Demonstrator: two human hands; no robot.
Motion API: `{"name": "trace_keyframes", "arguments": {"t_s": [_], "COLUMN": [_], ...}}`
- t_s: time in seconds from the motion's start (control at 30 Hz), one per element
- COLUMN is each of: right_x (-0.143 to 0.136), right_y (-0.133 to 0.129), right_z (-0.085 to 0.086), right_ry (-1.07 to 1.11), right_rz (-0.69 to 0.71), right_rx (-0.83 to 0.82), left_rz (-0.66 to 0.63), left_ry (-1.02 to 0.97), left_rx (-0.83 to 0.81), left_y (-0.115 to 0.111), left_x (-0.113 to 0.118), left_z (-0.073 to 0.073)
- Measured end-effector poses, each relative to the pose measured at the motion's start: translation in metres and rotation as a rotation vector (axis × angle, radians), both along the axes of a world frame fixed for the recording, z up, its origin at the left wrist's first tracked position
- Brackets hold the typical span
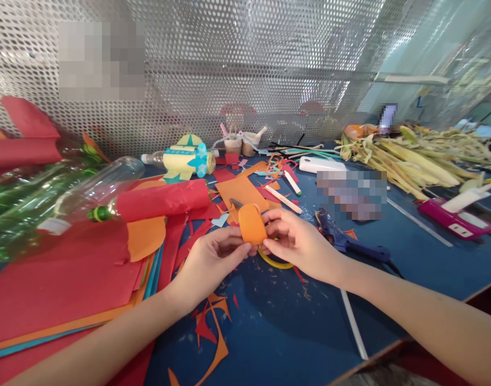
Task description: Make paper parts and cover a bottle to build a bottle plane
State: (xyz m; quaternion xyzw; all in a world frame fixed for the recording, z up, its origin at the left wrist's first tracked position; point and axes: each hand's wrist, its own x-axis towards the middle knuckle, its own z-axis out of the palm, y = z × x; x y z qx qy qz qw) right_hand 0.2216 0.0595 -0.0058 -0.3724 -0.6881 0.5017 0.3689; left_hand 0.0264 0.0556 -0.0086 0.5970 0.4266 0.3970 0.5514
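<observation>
Between my two hands, above the blue table, is a small orange paper piece (252, 225) with rounded corners. My left hand (217, 254) pinches its left lower edge, and my right hand (295, 238) pinches its right side. Just below and behind my right fingers shows a yellow ring-shaped handle (279, 262), partly hidden by the hand. A larger orange paper sheet (239, 192) lies beyond the held piece. To the left, a bottle wrapped in red paper (165, 201) with a green cap rests on its side. Right of my right hand lies a blue glue gun (353, 244).
Stacked coloured paper (68, 289) and plastic bottles (96, 187) fill the left. A yellow-and-blue decorated bottle (189, 161) lies behind. Dried husks (414, 161) and a magenta power strip (456, 217) are at right. A white glue stick (353, 324) lies near the front edge.
</observation>
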Motion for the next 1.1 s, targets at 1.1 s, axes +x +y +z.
{"name": "trace_keyframes", "arguments": {"t_s": [1.1], "right_x": [-0.001], "right_y": [-0.005], "right_z": [0.01], "right_ry": [-0.309], "right_rz": [-0.094], "right_rx": [0.424], "left_rz": [-0.078], "left_ry": [-0.01], "left_rx": [-0.114], "left_y": [0.001], "left_x": [-0.004], "left_z": [0.008]}}
